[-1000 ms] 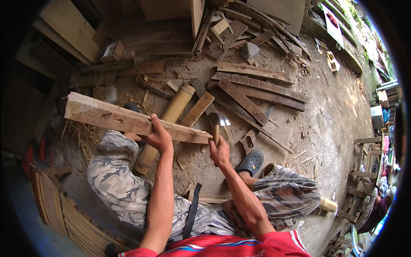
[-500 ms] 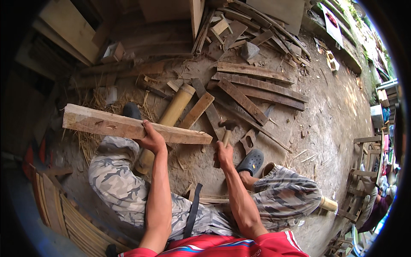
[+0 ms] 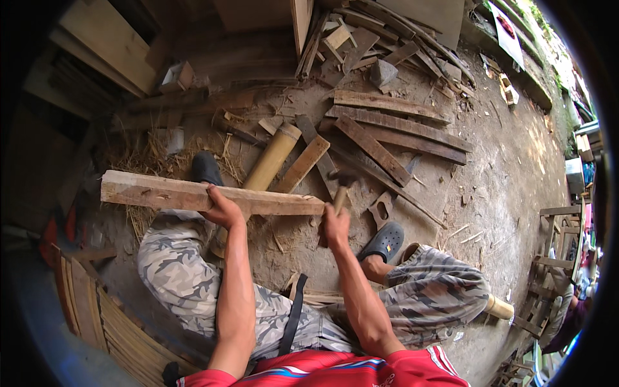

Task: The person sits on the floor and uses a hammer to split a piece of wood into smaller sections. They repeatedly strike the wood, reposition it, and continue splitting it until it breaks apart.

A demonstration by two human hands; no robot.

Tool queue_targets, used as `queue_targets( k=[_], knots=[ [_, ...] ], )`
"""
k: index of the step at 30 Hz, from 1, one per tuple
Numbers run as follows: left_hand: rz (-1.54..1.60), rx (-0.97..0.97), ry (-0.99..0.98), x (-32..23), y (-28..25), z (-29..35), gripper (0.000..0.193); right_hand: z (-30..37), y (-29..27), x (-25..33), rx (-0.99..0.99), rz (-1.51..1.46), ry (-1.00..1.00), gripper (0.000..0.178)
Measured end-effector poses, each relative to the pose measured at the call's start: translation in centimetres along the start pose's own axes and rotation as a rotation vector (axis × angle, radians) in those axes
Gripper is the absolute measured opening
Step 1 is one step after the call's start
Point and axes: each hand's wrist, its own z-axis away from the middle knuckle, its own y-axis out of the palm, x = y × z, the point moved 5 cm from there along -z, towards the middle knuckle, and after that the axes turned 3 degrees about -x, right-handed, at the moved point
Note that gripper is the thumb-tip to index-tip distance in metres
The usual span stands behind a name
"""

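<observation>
Wood beam (image 3: 155,193) in left hand (image 3: 224,210), crossing over bamboo pole (image 3: 274,155) | hammer (image 3: 340,194) in right hand (image 3: 336,227), just beside beam's right end | saw handle (image 3: 373,212) on ground (image 3: 509,174), right of hammer, just ahead of right clog (image 3: 389,239) | planks (image 3: 400,128) farther ahead | stone (image 3: 383,73) behind planks, by near edge of scrap wood heap (image 3: 361,44)

A rough woodworking workshop, seemingly partly open to the outdoors: the floor (image 3: 503,174) is bare earth littered with small scraps of wood (image 3: 465,199). Sawn planks (image 3: 403,130) lie right of centre, with a saw handle (image 3: 374,209) below them and a hammer (image 3: 340,195) near the middle. A heap of offcuts (image 3: 405,53) fills the top middle, large boards (image 3: 106,48) lean at upper left, and sunlight patches the ground at upper right
</observation>
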Motion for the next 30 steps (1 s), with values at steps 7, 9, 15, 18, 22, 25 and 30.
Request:
queue_targets(
  k=[7, 9, 15, 18, 22, 25, 30],
  knots=[
    [-0.074, -0.026, -0.030, 0.5, 0.2, 0.2, 0.059, -2.3, 1.2, -3.9, 0.239, 0.135, 0.215, 0.019],
    [-0.093, -0.020, -0.035, 0.8, -0.3, -0.4, 0.059, -1.9, 1.5, -3.4, 0.195, 0.138, 0.204, 0.019],
    [-0.175, -0.045, 0.051, 2.7, -1.1, -1.5, 0.051, -1.1, -0.6, 0.8, -0.140, -0.186, -0.091, 0.024],
    [-0.009, 0.015, 0.016, 1.8, 0.6, -0.5, 0.047, -2.0, 0.3, -4.4, -0.010, -0.066, 0.012, 0.023],
    [-0.046, 0.029, -0.077, 1.2, 0.2, -1.1, 0.050, -1.6, 1.5, -4.3, 0.158, 0.116, 0.186, 0.019],
    [-0.020, 0.020, -0.117, 3.6, -0.1, -2.0, 0.055, -0.4, 0.6, -1.0, 0.028, -0.108, 0.064, 0.021],
    [0.008, 0.020, -0.125, 0.2, 1.0, -0.3, 0.062, -0.5, 1.7, -5.2, -0.037, -0.079, 0.036, 0.021]
  ],
)
